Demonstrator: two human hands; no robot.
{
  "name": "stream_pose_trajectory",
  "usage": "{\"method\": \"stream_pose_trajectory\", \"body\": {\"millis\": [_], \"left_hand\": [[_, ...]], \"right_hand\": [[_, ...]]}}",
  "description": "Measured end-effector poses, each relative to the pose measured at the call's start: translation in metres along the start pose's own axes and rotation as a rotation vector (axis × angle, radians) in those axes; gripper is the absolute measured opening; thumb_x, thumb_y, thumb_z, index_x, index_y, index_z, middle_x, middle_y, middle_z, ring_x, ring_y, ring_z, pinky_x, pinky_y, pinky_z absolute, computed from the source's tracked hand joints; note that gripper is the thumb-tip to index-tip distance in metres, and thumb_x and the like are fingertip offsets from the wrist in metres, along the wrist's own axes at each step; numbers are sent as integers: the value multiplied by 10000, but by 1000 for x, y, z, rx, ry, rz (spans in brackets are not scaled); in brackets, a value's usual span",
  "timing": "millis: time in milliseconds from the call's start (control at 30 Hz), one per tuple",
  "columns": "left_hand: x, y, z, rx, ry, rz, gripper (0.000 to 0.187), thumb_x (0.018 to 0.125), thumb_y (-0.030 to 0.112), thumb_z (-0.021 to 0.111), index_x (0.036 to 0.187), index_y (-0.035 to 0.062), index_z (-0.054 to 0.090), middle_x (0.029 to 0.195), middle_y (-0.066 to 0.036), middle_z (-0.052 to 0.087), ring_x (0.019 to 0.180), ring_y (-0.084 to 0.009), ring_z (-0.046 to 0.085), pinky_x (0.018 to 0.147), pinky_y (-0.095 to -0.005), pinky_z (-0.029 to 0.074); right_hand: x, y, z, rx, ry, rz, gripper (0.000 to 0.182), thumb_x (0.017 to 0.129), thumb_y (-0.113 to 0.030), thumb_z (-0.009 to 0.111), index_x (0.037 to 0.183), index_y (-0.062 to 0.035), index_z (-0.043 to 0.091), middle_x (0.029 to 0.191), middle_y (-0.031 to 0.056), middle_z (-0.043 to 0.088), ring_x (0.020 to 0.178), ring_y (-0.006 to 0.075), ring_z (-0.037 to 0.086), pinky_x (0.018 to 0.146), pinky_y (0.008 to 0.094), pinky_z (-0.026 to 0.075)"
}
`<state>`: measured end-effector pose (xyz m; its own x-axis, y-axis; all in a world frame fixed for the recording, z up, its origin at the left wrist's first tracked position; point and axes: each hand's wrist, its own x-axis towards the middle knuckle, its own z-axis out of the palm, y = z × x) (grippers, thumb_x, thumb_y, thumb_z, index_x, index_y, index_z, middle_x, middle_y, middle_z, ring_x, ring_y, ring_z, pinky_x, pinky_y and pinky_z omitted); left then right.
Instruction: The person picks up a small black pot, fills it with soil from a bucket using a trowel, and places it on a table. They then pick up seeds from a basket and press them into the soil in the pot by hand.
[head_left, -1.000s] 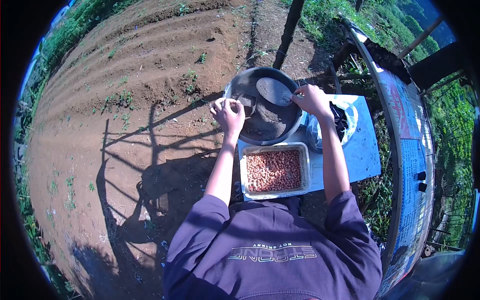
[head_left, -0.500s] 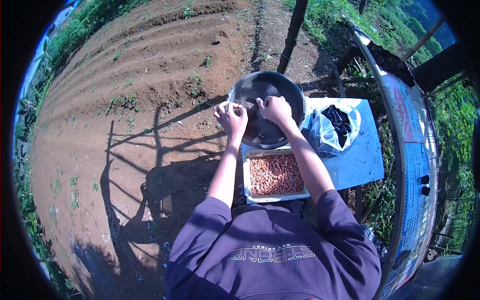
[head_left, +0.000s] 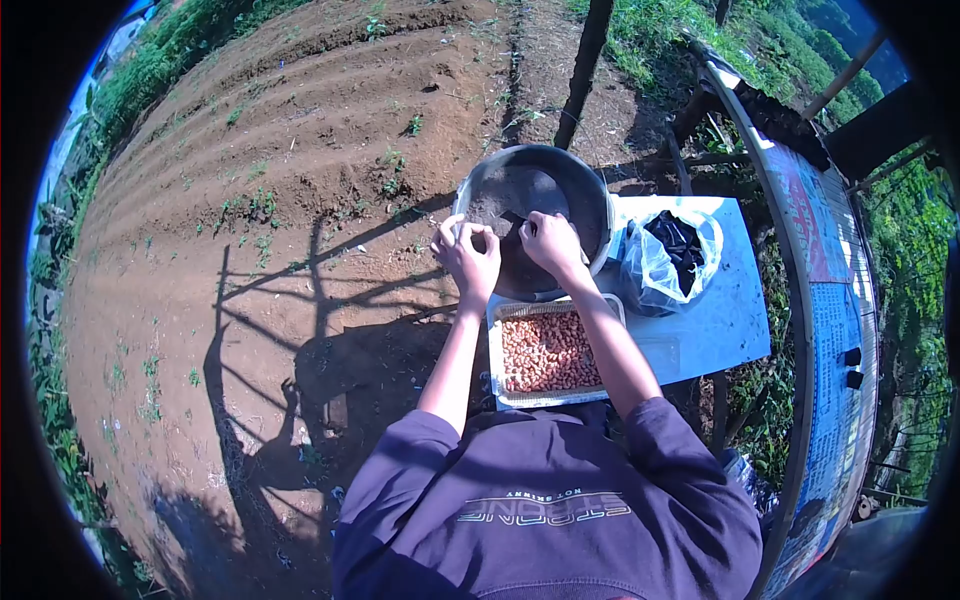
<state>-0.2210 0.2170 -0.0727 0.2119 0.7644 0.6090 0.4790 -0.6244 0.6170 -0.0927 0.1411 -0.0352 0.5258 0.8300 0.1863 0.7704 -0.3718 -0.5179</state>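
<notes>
Both of my hands are over a large dark round basin [head_left: 607,225] that holds dark soil [head_left: 497,198]. My left hand [head_left: 470,262] is at the basin's near left side, its fingers bent toward the thumb; what they grip, if anything, is hidden. My right hand [head_left: 552,245] is closed in a pinch above the soil. A small black piece, like thin plastic [head_left: 513,217], shows at its fingertips. Just below the basin, a pale rectangular basket [head_left: 495,375] full of reddish-brown beans or nuts [head_left: 545,350] sits between my forearms.
A blue-white table [head_left: 725,335] carries the basket and a clear plastic bag [head_left: 640,262] with black plastic [head_left: 680,245] inside. A dark post [head_left: 585,75] rises behind the basin. Printed panels [head_left: 835,370] line the right side; ridged brown soil [head_left: 330,110] stretches out left.
My right hand has drawn in its fingers and moved slightly down, with a black piece now showing at its tips. My left hand has shifted a little down and right.
</notes>
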Motion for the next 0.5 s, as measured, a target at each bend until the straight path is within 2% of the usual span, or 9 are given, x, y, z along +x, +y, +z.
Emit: {"method": "stream_pose_trajectory", "body": {"millis": [100,133,267,367,500], "left_hand": [[-3,-13,6,9,30,-59,132,786,150,743,820,96,627,1147,-113,546,1168,-309,478,1032,-487,313],[-4,-11,5,-8,25,-48,141,787,145,747,820,86,623,1126,-118,545,1158,-305,486,1033,-490,308],[4,-4,-3,-63,12,-4,149,778,133,746,810,78,612,1127,-122,540,1143,-314,484,1023,-498,310],[6,-2,-2,-89,3,-16,146,783,122,760,831,87,627,1154,-88,545,1129,-275,500,1024,-474,290],[7,8,-6,-134,-34,-11,147,786,107,748,824,64,613,1168,-107,538,1166,-325,423,1017,-478,296]], "right_hand": [[-4,0,-9,-4,-45,-4,241,869,-271,609,855,-43,687,842,181,713,874,402,666,910,518,495],[-4,0,-8,-42,-24,9,244,874,-278,612,848,-47,685,852,174,714,917,386,657,891,508,498],[-1,-2,-19,-34,-31,-2,255,886,-288,606,842,-50,686,844,161,709,920,367,647,862,490,495],[-2,-4,-24,-63,-34,-34,260,888,-287,604,838,-46,686,840,157,708,926,360,647,860,481,495],[-8,-3,-33,-7,-37,11,278,893,-290,591,860,-29,679,886,172,711,950,356,644,892,475,493]]}}
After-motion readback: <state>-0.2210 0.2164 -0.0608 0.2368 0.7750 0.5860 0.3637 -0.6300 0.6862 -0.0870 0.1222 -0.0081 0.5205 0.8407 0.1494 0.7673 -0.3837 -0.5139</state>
